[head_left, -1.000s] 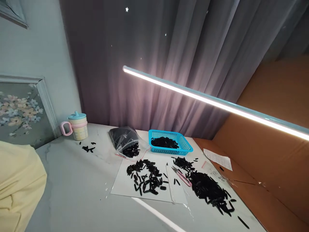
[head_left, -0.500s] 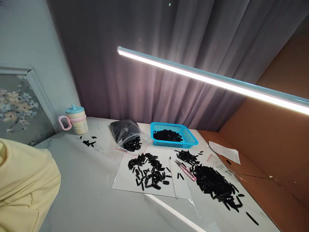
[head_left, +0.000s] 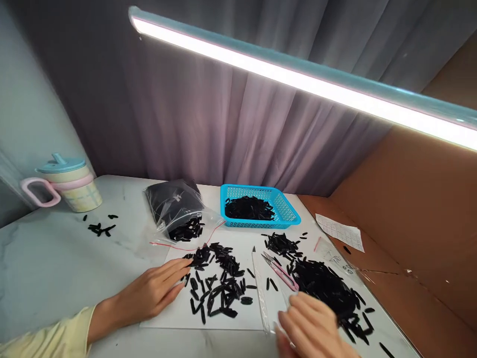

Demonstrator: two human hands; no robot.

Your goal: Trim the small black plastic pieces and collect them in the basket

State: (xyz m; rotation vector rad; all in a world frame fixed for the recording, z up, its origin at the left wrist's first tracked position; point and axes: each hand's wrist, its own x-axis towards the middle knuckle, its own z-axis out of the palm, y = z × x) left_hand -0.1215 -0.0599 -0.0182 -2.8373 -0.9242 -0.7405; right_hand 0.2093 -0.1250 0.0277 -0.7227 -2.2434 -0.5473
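My left hand (head_left: 160, 287) lies on the table, fingers stretched out. Its fingertips touch the left edge of a loose pile of small black elongated pieces (head_left: 223, 293) on a white sheet (head_left: 167, 318). At the lower right, slightly blurred, is my right hand (head_left: 311, 325) with curled fingers; whatever may be in them I cannot make out. It is close to pink-handled thread snips (head_left: 281, 272) and a bigger heap of black pieces (head_left: 324, 288), part of which it covers. Between the hands lies a slim white pen-like tool (head_left: 260, 288) with a dark pointed tip.
Behind the sheet, an open zip bag (head_left: 175, 201) of black pieces lies beside a blue basket (head_left: 261, 223) holding more. A lidded cup (head_left: 76, 186) stands at left. A paper (head_left: 341, 231) and a small plastic bag (head_left: 333, 253) lie at right. A bright tube lamp (head_left: 298, 82) hangs overhead.
Both hands have come into view, the left at the black pieces and the right at the lower right. The yellow sleeve moved down at the left. My view has shifted closer to the table.
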